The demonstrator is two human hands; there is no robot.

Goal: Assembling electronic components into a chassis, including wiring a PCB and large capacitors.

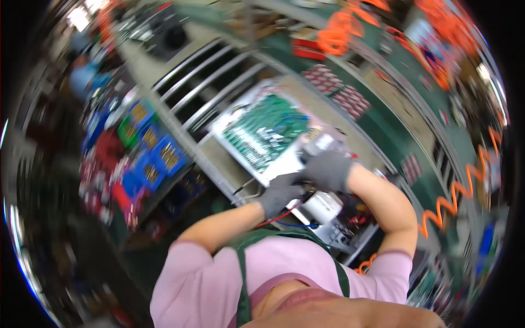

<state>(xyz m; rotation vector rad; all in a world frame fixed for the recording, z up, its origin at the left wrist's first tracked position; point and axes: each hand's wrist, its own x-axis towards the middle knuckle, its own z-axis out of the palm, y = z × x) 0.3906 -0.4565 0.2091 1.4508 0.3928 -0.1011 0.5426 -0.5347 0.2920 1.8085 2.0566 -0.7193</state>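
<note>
Both my hands wear dark grey gloves and come together over the near end of a pale metal chassis (287, 164). My left hand (281, 194) is bent closed at the chassis edge, its fingertips close to the other glove; red and blue wires (279, 218) run just below it. My right hand (329, 170) curls over beside a grey box-shaped part (324, 143). Blur and the gloves hide what the fingers grip. A large green circuit board (266, 131) lies in the chassis beyond my hands. Below my right hand is a white cylindrical part (322, 208).
The chassis rests on a line of metal rollers (210, 76). To the left stand blue bins (167, 156) of small parts. Red-and-white parts (336, 90) sit in rows on the green bench at the right. An orange coiled hose (451, 202) hangs at the far right.
</note>
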